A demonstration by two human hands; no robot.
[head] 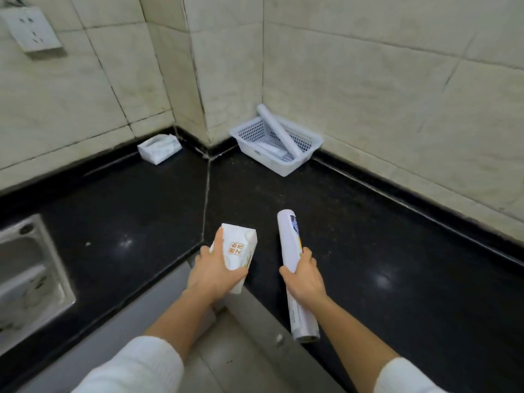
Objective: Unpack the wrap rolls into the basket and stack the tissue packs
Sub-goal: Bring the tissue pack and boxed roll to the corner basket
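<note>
My left hand (215, 272) grips a white tissue pack (239, 246) with an orange label, held above the front edge of the black counter. My right hand (303, 275) holds a long white wrap roll (289, 239) around its middle, one end pointing toward the far corner. A white perforated basket (249, 131) sits in the far corner against the tiled wall. One wrap roll (279, 130) leans across its rim and another lies inside. A second tissue pack (160, 148) rests on the counter by the left wall.
The black counter (368, 236) wraps around an L-shaped corner with tiled walls behind. A steel sink (31, 268) is set in at the far left. A wall socket (31, 28) sits high on the left. Grey floor tiles show between my arms.
</note>
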